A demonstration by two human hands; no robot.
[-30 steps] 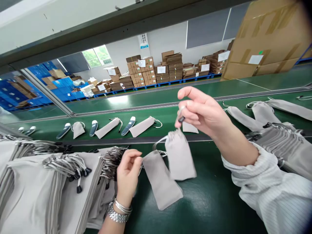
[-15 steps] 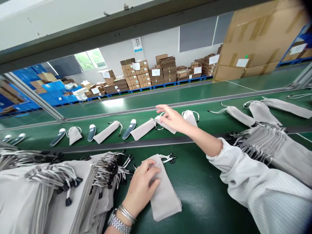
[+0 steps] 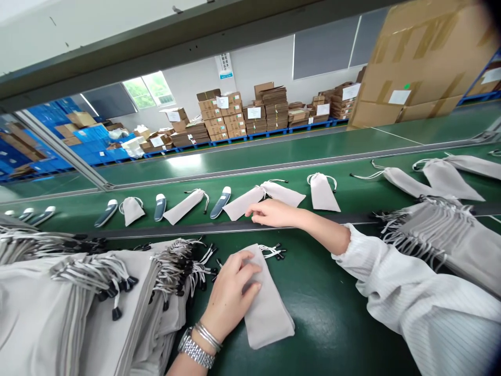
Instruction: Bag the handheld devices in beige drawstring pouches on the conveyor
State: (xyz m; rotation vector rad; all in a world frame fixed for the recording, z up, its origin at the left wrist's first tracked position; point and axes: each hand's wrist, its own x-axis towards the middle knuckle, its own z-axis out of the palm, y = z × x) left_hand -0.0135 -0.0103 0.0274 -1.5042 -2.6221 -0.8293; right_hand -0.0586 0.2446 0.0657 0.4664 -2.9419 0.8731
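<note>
My left hand [image 3: 234,292] rests on a grey drawstring pouch [image 3: 270,308] on the green worktop, fingers loosely bent and thumb apart, not wrapped round it. More than one pouch may lie there, as several cord ends show at its top. My right hand [image 3: 270,213] is empty, its fingers loosely bent, over the near edge of the conveyor belt [image 3: 195,180]. Just behind it lie two grey pouches, a left one [image 3: 241,202] and a right one [image 3: 285,193]. Another pouch [image 3: 324,194] lies further right on the belt.
Thick piles of pouches, a left one [image 3: 105,313] and a right one [image 3: 442,230], flank the worktop. Dark blue slim cases with white ends [image 3: 221,202] lie among pouches on the belt. A metal beam [image 3: 195,44] crosses overhead. Cardboard boxes [image 3: 229,117] stand beyond.
My right hand has come down and nearer, away from the pouches on the belt. The belt items appear further right in the view. My left hand stays on its pouch.
</note>
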